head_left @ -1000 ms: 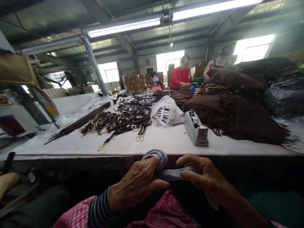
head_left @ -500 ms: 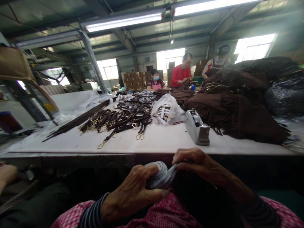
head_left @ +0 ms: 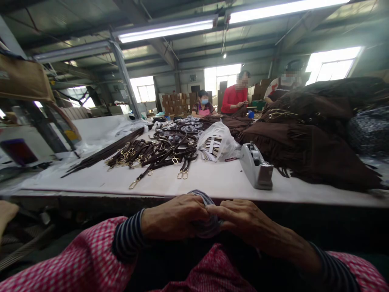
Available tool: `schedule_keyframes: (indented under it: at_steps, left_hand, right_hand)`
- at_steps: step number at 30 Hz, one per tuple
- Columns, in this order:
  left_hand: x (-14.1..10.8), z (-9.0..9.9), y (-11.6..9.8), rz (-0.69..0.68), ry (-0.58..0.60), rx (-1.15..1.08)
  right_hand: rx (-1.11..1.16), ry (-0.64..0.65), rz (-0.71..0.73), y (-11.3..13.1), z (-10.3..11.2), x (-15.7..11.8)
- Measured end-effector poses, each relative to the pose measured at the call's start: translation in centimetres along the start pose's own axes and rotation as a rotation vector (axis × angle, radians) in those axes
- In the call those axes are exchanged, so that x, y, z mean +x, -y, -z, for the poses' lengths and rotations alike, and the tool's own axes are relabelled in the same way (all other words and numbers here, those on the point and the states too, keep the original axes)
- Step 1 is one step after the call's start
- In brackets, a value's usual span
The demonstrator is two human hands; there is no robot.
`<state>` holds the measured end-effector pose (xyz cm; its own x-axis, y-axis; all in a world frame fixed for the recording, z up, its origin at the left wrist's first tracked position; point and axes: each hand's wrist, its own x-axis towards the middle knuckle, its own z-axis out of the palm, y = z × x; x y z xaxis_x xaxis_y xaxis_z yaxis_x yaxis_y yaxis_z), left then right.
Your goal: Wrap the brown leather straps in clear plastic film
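A coiled grey-blue bundle (head_left: pixel 209 227), wrapped in what looks like thin plastic or cloth, is held between both hands below the table's front edge. My left hand (head_left: pixel 178 215) has its fingers curled round the bundle's left side. On the right side, my right hand (head_left: pixel 246 221) pinches the bundle, its thumb and fingers meeting the left hand's fingertips. Both hands hide much of the coil. Dark straps with gold clasps (head_left: pixel 152 152) lie on the white table (head_left: pixel 164 186) beyond the hands.
A grey tape dispenser (head_left: pixel 257 168) stands near the front edge. Behind it are a clear plastic bag (head_left: pixel 223 142) of strips and a large brown fringed pile (head_left: pixel 313 150). Three people work across the table. Another person's hand (head_left: pixel 7 213) shows at the far left.
Both hands have come closer together at the bundle. My left hand has risen and its fingers have curled in; the bundle now looks more compact and upright. The view has shifted slightly.
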<state>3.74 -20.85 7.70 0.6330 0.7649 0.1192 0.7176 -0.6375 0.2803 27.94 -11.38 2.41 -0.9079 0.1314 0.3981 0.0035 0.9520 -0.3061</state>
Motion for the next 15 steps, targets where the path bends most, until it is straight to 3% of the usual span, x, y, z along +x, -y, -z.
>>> schedule_keyframes:
  at_steps: [4, 8, 12, 15]
  left_hand:
    - [3.4, 0.8, 2.1, -0.056, 0.087, 0.121]
    - [7.4, 0.1, 5.6, -0.034, 0.062, 0.156]
    - [9.5, -2.0, 9.3, 0.052, 0.090, 0.106]
    - [9.3, -2.7, 10.3, 0.053, 0.091, 0.067]
  right_hand:
    - [-0.230, -0.109, 0.083, -2.7, -0.3, 0.0]
    - [-0.397, -0.116, 0.014, -6.6, -0.6, 0.5]
    - [-0.259, -0.036, -0.159, -9.1, -0.7, 1.1]
    - [-0.163, -0.009, -0.225, -9.6, -0.5, 1.5]
